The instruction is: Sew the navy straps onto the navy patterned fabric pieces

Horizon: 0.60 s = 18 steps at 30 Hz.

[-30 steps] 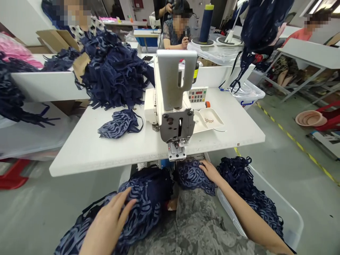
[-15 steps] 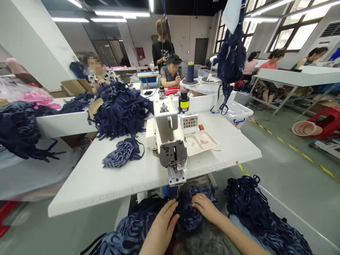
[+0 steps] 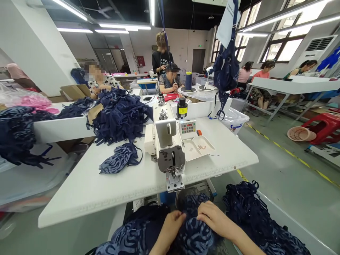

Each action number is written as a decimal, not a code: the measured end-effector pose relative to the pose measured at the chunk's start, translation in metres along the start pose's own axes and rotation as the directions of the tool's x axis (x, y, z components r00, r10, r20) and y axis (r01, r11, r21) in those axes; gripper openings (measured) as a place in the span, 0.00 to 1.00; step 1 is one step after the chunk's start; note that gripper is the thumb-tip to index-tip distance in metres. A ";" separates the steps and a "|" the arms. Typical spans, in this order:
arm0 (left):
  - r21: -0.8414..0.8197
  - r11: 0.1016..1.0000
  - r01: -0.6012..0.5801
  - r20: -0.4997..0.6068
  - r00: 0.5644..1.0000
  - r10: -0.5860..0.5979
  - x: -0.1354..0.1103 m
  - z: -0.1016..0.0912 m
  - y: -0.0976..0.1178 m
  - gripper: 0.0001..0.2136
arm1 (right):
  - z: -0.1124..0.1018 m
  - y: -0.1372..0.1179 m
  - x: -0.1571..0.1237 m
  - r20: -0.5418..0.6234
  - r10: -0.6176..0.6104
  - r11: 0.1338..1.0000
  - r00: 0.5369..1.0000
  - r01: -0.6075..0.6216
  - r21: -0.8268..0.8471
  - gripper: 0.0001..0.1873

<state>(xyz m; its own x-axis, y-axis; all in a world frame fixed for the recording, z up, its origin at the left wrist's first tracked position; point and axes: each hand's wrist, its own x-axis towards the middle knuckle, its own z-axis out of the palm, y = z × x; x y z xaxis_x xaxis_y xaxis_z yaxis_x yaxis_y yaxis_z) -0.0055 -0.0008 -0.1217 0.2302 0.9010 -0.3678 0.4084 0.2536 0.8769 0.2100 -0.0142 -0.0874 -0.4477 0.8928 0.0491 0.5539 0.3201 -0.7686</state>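
Below the front edge of the table, a navy garment with a lighter swirling pattern [image 3: 197, 235] lies bunched over my lap. My right hand [image 3: 216, 219] has its fingers closed on the garment's upper right side. My left hand [image 3: 171, 226] pinches at its left edge, where the dark cloth between thumb and fingers is hard to make out. A heap of similar patterned garments [image 3: 130, 233] lies beside my left hand. Just beyond both hands, the head of a white sewing machine [image 3: 171, 159] reaches over the table edge, its metal work plate [image 3: 174, 185] at the front.
A single patterned garment [image 3: 119, 158] lies on the white table [image 3: 87, 193], with a navy pile [image 3: 120, 117] behind it. Small pieces sit in a cream tray [image 3: 202, 146]. Another navy heap [image 3: 261, 219] is at right. Several people work beyond.
My fingers have drawn in from a looser spread to a closed hold. The patterned garment between my hands has come up and turned, showing more of its swirls. The view has shifted slightly.
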 end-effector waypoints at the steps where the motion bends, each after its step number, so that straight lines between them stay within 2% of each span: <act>1: -0.047 0.999 -0.027 -0.005 1.000 0.027 -0.004 -0.004 0.010 0.28 | -0.007 -0.007 0.001 0.028 0.023 0.999 0.999 -0.023 -0.023 0.15; 5: -0.175 0.976 -0.131 0.000 0.991 0.133 -0.025 -0.023 0.062 0.22 | -0.028 -0.037 0.012 0.045 0.097 0.986 0.994 -0.102 0.135 0.19; 10: -0.202 0.941 -0.272 0.055 0.956 0.289 -0.050 -0.041 0.120 0.15 | -0.041 -0.076 0.029 0.017 -0.061 0.962 0.998 0.054 0.269 0.33; 13: -0.073 0.941 -0.330 0.025 0.943 0.333 -0.059 -0.048 0.140 0.14 | -0.049 -0.099 0.039 -0.070 -0.107 0.924 0.992 0.125 0.360 0.27; 16: 0.148 0.934 -0.325 -0.110 0.933 0.342 -0.062 -0.053 0.148 0.13 | -0.053 -0.111 0.056 -0.220 0.037 0.885 0.975 0.070 0.461 0.18; 18: 0.315 0.878 -0.361 -0.215 0.873 0.437 -0.060 -0.055 0.146 0.10 | -0.051 -0.109 0.071 -0.254 0.149 0.834 0.956 0.017 0.552 0.16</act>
<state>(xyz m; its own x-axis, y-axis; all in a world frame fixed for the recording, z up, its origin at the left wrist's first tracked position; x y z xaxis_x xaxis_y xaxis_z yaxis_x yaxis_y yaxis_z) -0.0080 0.0015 0.0449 0.1891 0.9736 0.1282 0.5538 -0.2135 0.8048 0.1536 0.0302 0.0324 -0.1667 0.9815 0.0946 0.0668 0.1069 -0.9920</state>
